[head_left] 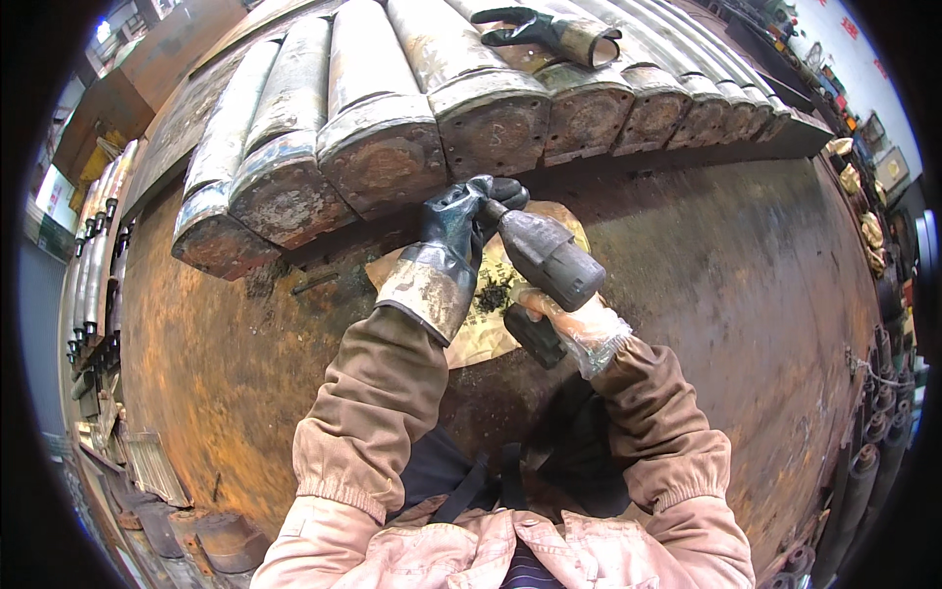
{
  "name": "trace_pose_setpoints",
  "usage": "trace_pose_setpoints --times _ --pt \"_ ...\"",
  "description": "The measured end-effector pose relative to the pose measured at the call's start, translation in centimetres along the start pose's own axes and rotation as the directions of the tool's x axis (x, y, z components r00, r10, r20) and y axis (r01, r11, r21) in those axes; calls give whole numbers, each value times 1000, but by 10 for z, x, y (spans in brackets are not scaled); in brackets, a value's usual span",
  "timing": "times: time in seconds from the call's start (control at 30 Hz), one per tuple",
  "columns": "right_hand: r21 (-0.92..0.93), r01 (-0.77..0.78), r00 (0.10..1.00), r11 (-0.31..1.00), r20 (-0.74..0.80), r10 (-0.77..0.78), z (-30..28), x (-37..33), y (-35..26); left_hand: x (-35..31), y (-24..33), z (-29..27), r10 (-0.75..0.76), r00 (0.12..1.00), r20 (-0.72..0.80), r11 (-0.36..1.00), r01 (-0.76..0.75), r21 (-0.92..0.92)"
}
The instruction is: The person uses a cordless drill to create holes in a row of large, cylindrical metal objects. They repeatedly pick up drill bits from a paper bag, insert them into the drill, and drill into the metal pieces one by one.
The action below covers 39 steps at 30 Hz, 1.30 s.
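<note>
My right hand, in a clear plastic glove, grips the handle of a dark cordless impact wrench. The tool's nose points away from me, toward the row of metal columns. At that nose my left hand, in a dark green coated work glove with a stained cuff, is closed; what its fingers hold is hidden. Just beyond it stands the rusty, drilled end plate of a column. Under both hands lies a yellowish sheet bearing a pile of small dark parts, perhaps bolts.
Several grey columns with square end plates lie side by side along the far side of a rusty steel table. An empty work glove rests on them. A thin rod lies left of the sheet. Cylindrical parts line the right side.
</note>
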State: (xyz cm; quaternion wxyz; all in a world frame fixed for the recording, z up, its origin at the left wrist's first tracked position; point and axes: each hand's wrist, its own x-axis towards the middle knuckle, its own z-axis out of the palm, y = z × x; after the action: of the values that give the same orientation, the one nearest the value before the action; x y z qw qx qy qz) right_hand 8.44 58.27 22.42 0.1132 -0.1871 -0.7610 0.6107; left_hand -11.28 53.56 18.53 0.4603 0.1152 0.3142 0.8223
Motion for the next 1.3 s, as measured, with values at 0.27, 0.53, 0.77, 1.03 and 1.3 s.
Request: trace_pose_setpoints --times 0.27,0.53,0.77,1.03,1.3 --pt "198 113 992 974 37 -123 -8 0 18 -5 -15 11 -120 991 64 906 136 -401" --pt "384 -82 984 920 -114 135 -14 0 26 14 -7 -38 205 971 126 377 -197 905" --pt "357 66 992 932 -123 -23 -14 21 24 -8 14 -61 290 956 -38 283 -48 958" --pt "323 62 998 944 -43 -50 27 45 8 -52 49 -89 159 986 -40 567 -58 822" --pt "503 62 998 862 -20 -60 71 79 -8 -67 69 -103 256 967 -9 525 -131 841"
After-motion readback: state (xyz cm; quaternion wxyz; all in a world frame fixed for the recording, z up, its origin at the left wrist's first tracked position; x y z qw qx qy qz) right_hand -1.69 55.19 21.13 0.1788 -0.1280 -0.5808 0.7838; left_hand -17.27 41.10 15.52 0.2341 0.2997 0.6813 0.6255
